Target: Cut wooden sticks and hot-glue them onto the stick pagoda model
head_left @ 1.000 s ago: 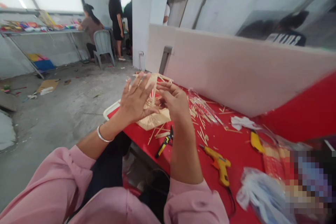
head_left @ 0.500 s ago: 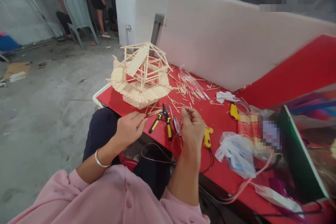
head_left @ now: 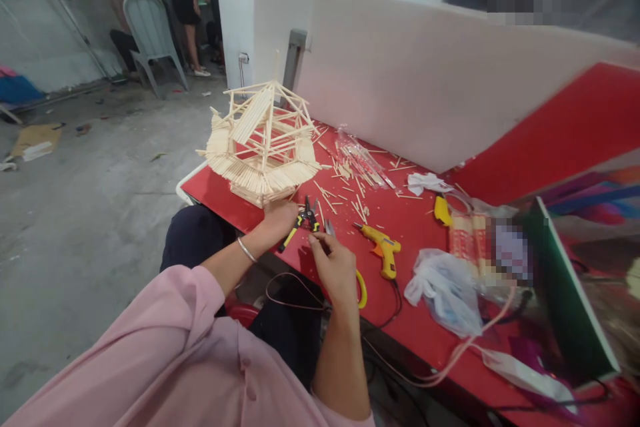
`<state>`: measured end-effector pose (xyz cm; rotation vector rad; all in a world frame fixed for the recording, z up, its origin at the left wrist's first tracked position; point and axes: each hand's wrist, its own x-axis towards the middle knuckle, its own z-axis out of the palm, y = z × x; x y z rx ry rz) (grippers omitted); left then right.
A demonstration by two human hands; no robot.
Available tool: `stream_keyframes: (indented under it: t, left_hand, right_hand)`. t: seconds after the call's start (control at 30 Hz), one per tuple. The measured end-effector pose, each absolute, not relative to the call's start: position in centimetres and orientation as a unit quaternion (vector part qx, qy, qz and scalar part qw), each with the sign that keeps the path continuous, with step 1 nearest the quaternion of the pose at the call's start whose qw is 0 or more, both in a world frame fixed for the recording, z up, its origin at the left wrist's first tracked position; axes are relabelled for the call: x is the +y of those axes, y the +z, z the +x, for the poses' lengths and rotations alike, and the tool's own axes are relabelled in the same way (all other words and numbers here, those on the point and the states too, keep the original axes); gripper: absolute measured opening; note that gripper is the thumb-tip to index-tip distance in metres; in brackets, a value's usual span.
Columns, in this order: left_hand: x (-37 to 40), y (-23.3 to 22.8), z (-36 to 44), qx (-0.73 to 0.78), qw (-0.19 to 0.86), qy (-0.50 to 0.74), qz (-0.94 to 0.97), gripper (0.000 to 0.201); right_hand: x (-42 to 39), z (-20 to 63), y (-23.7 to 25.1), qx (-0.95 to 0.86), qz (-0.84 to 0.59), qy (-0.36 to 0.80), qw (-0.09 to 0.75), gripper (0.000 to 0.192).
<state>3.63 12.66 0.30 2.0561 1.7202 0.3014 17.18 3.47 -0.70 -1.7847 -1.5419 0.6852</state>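
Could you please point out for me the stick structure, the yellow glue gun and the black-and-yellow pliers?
Stick structure (head_left: 263, 179): head view, front of its lower roof.
Yellow glue gun (head_left: 385, 246): head view, middle of its body.
Black-and-yellow pliers (head_left: 307, 213): head view, near the pivot.

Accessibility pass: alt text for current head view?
A roofed model of thin sticks stands on a red table; a person's left hand is near its base, the right hand beside yellow-handled pliers. A glue gun lies nearby.
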Motion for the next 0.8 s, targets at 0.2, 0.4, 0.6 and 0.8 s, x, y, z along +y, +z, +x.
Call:
stream_keyframes:
  t: [0.2, 0.4, 0.6, 0.8]
  left_hand:
    - [13.4, -0.4, 3.8, 0.654, 0.142, 0.083, 0.738, 0.021]
    - [13.7, -1.1, 3.3, 0.649, 0.110, 0.089, 0.748, 0.025]
    - [12.5, -0.3, 3.3, 0.641, 0.113, 0.095, 0.753, 0.023]
    - [8.5, 1.0, 2.0, 0.543, 0.302, 0.291, 0.727, 0.017]
  right_hand:
    - [3.7, 17.4, -0.6, -0.612, -0.681, 0.259, 0.309, 0.038]
    - [3.1, 17.3, -0.6, -0.624, -0.680, 0.248, 0.294, 0.035]
    - [2.2, 18.3, -0.8, -0.621, -0.693, 0.232, 0.283, 0.038]
    - [1.1, 18.6, -0.4, -0.608, -0.718, 0.192, 0.279, 0.038]
